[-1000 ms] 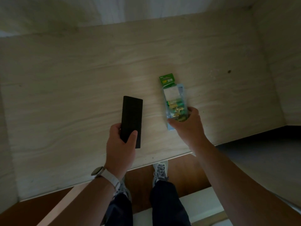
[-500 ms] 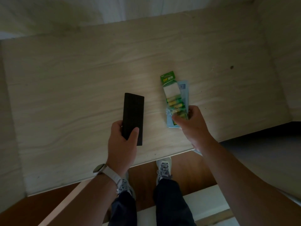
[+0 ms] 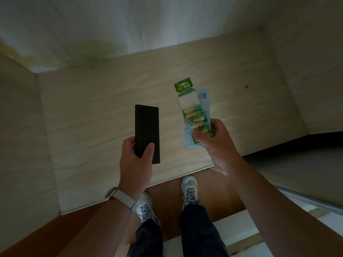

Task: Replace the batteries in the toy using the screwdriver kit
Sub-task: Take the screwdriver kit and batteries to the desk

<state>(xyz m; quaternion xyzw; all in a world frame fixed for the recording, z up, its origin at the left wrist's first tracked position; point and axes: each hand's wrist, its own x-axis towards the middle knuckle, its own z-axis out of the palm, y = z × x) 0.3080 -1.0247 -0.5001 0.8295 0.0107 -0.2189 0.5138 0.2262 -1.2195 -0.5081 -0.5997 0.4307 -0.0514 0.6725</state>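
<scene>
My left hand (image 3: 136,160) grips the near end of a flat black rectangular case (image 3: 147,130), held above the pale wooden surface (image 3: 96,115). My right hand (image 3: 217,143) holds a green battery blister pack (image 3: 193,110) with several green-and-gold batteries, together with a light blue card (image 3: 205,101) behind it. Both are lifted off the surface. No toy is in view.
The wooden surface sits in a recess with pale walls at the left (image 3: 18,127), back and right (image 3: 308,71). Its front edge runs above a brown floor (image 3: 213,197) where my two shoes stand. A grey ledge (image 3: 297,169) lies at the right.
Both hands have risen from the surface with the black case and the battery pack. The blue card has slid out to the right behind the pack.
</scene>
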